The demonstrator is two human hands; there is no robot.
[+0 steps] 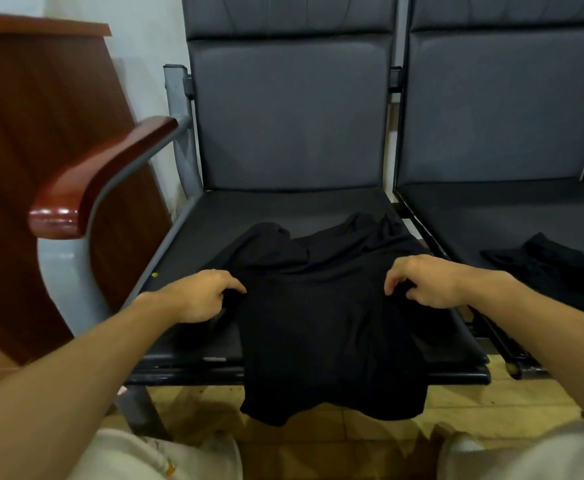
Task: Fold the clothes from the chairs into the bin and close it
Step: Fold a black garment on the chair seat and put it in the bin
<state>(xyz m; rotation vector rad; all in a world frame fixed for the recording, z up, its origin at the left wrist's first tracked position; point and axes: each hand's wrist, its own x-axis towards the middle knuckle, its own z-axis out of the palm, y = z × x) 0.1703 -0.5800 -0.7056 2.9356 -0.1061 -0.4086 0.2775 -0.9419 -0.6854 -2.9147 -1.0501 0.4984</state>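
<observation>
Two grips: left hand [200, 296] and right hand [425, 282] each pinch a side of the limp black garment [328, 327] lying on the dark grey padded chair seat [235, 216], hem dangling off the front. Guessing that's to fold it flat.

big reddish-brown wooden counter [34, 133] off to the left, plain white wall [145, 36] behind it, yellowish tiled floor [474, 407] underneath, kinda scuffed

Dim, soft indoor light; wide-angle bending at edges; slight blur throughout
</observation>
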